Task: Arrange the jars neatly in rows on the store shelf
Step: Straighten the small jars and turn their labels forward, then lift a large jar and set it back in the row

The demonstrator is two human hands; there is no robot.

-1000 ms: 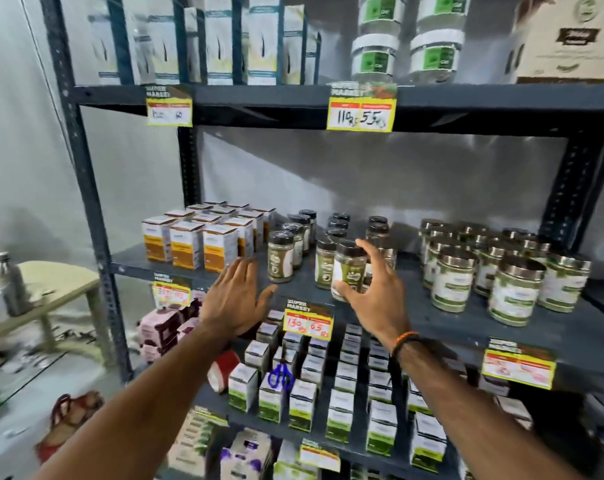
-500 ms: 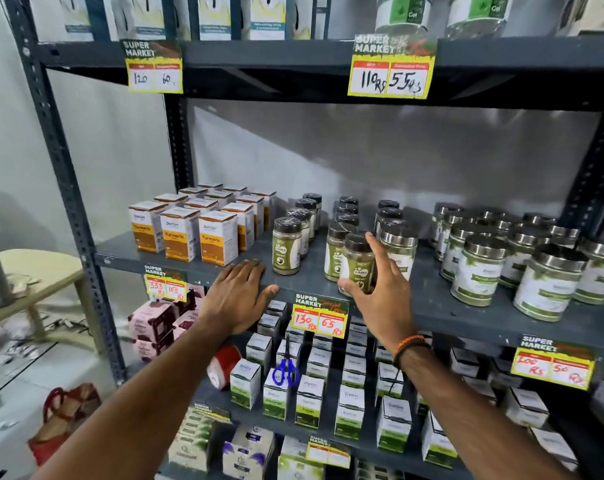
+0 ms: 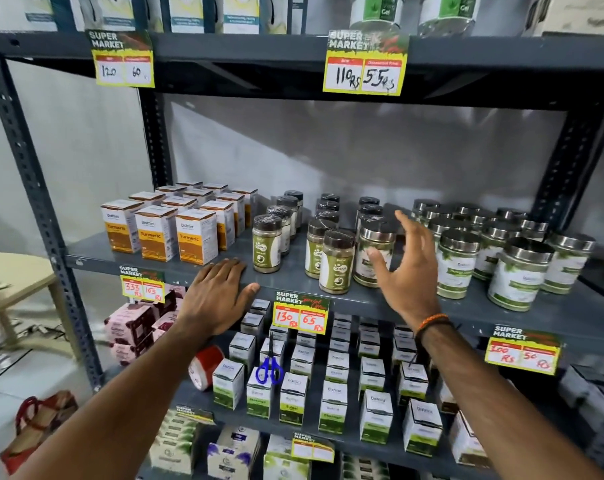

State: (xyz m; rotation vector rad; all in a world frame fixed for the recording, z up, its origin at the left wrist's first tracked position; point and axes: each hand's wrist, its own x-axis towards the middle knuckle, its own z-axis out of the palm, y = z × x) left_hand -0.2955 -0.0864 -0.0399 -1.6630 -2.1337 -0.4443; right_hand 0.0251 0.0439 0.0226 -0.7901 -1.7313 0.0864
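Note:
Small brown-lidded jars of green powder stand in three rows on the grey middle shelf [image 3: 293,282]; the front ones are a left jar [image 3: 266,243], a middle jar [image 3: 337,261] and one just behind it [image 3: 317,247]. A wider silver-lidded jar [image 3: 375,252] stands right of them, out of line with the group of silver-lidded jars [image 3: 522,271] further right. My right hand [image 3: 406,268] is spread open right beside the wider jar, thumb near its label, holding nothing. My left hand [image 3: 217,296] rests flat on the shelf's front edge.
Orange turmeric boxes [image 3: 196,235] fill the shelf's left end. Price tags [image 3: 300,311] hang from the shelf edges. On the shelf below stand white-green boxes [image 3: 333,407], blue scissors [image 3: 268,370] and a tape roll [image 3: 205,367]. A table [image 3: 13,275] and a bag [image 3: 41,424] are left.
My right hand has let go of the front brown-lidded jar and moved right, opening beside the wider silver-lidded jar. My left hand settled onto the shelf edge.

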